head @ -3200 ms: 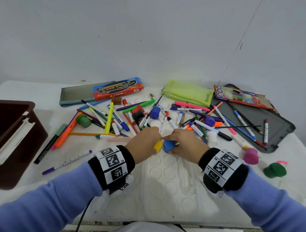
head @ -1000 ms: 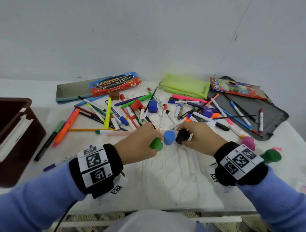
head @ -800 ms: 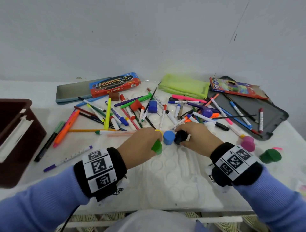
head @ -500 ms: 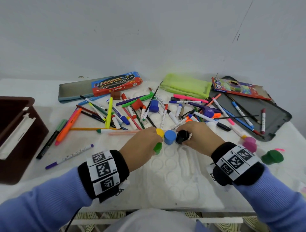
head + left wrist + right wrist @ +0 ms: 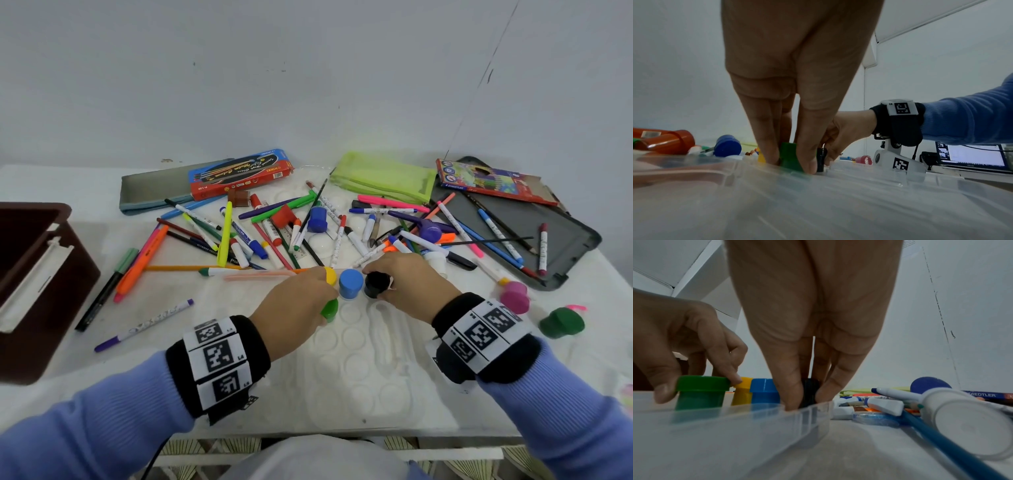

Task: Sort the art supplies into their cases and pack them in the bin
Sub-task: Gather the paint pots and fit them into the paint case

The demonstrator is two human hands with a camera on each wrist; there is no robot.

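Both grips are narrow pinches on small paint pots: the left hand point(image 5: 294, 308) holds a small green plastic paint pot point(image 5: 701, 391) by its lid between thumb and fingertips, and the right hand point(image 5: 407, 284) pinches a small black paint pot point(image 5: 376, 283) low on its sides. Each pot sits at the far edge of the clear moulded plastic paint tray point(image 5: 359, 370) on the white desk point(image 5: 85, 373), with a yellow pot point(image 5: 330, 275) and a blue pot point(image 5: 351, 283) standing between them in the same row. The step in hand looks like seating the pots into the tray's round wells. To do it well, centre each pot over its well, keep it upright, and press straight down until the base drops in. The loose markers and pens point(image 5: 274, 233) beyond the tray wait for their own cases, and the brown bin point(image 5: 37, 291) stands at the left.
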